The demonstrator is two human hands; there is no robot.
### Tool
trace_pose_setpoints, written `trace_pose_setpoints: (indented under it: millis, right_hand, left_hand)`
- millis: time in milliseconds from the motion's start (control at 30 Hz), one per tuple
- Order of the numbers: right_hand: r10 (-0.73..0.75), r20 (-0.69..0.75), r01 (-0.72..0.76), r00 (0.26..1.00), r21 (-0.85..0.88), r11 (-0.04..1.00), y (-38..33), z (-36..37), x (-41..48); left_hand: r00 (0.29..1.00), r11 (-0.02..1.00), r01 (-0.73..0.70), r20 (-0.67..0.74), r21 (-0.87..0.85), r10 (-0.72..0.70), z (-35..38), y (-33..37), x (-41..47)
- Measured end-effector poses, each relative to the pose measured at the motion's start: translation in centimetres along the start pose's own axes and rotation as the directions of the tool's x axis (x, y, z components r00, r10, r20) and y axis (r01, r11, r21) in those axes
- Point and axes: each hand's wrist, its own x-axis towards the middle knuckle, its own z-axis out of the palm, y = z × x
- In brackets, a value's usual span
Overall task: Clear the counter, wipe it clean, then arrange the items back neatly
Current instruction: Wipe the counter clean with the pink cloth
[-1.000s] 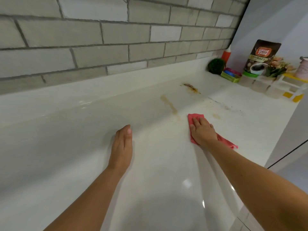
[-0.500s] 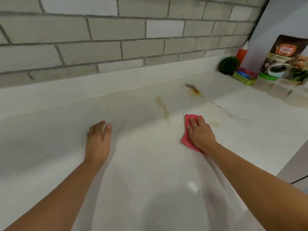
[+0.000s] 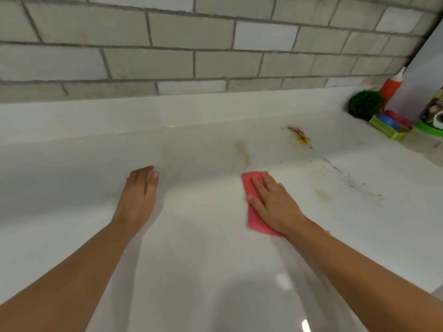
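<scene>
A white glossy counter [image 3: 196, 236] fills the view. My right hand [image 3: 273, 204] lies flat on a pink cloth [image 3: 251, 185] and presses it to the counter. My left hand [image 3: 139, 195] rests flat on the bare counter to the left, holding nothing, fingers together. A yellowish streak [image 3: 243, 152] lies just beyond the cloth. A dark brown stain [image 3: 299, 136] sits farther back right. A faint yellow smear [image 3: 322, 195] and dark crumbs [image 3: 345, 173] lie right of the cloth.
At the back right corner stand a green ball-shaped plant [image 3: 364, 104], an orange squeeze bottle [image 3: 392, 86], a green basket of sponges [image 3: 389, 127] and a coffee pouch [image 3: 434, 111]. A grey brick wall [image 3: 191, 44] runs behind the counter's raised back edge.
My right hand has slid the pink cloth to the left, toward the yellowish streak. My left hand has shifted left along the counter. The view has turned left.
</scene>
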Motion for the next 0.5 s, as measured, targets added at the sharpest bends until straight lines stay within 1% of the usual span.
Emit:
trace_pose_setpoints:
  millis: [100,133,167,233,300,367,433,500]
  right_hand:
    - [0.202,-0.012,-0.202,0.979,-0.04,0.979,2.1,-0.5,7.6]
    - [0.243,-0.014,-0.243,0.97,-0.045,0.969,1.7,-0.3,9.3]
    - [0.251,-0.015,-0.251,0.968,-0.045,0.967,0.7,-0.1,10.3]
    - [0.168,0.0,-0.168,0.986,-0.031,0.985,-2.4,0.6,9.9]
    - [0.001,0.018,-0.001,1.0,-0.022,1.0,-5.8,1.2,6.1]
    - [-0.154,0.027,0.153,0.988,0.029,0.988,-7.8,1.2,1.1]
    - [-0.201,0.054,0.197,0.978,0.066,0.978,-7.3,1.1,-1.0]
    - [-0.136,0.009,0.135,0.991,0.049,0.99,-5.2,1.1,1.0]
  left_hand:
    - [1.0,1.0,0.014,-0.004,0.005,-0.014,0.2,-0.4,0.1]
    - [1.0,1.0,0.011,-0.003,0.008,-0.011,0.2,-0.4,0.1]
    - [1.0,1.0,0.006,0.0,0.011,-0.006,0.1,-0.3,0.0]
    - [1.0,1.0,0.008,0.009,0.019,-0.008,0.1,-0.1,0.0]
    - [1.0,1.0,0.024,0.007,0.018,-0.024,0.1,0.2,-0.1]
    - [1.0,1.0,0.022,-0.003,0.017,-0.022,0.0,0.6,-0.2]
    - [1.0,1.0,0.026,-0.006,0.017,-0.026,0.0,0.6,-0.3]
    - [1.0,1.0,0.026,-0.007,0.016,-0.026,-0.1,0.5,-0.2]
